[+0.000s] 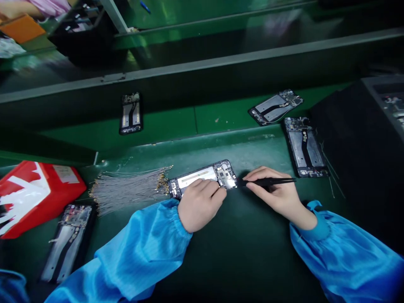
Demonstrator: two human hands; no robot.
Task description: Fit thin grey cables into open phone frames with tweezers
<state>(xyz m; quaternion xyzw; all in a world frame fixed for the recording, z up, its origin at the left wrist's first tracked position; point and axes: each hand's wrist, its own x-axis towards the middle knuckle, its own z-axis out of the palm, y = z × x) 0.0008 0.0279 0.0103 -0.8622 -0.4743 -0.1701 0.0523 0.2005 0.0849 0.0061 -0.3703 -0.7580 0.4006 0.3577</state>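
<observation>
An opened phone [224, 173] lies on the green bench in front of me, its circuit board end to the right. My left hand [202, 204] is closed on the phone's near edge and covers part of it. In my right hand [276, 191] are black tweezers [269, 181], pinched between thumb and fingers. One end of the tweezers is close to the phone's right end; whether it touches cannot be made out. A bundle of thin cables [126, 189] lies just left of the phone.
More opened phones lie at left [67, 244], back left [131, 113], back right [276, 107] and right [305, 147]. A red bag [59, 185] sits at left; a dark box [360, 139] stands at right. Loose cables lie near it. A person's arm shows at top left.
</observation>
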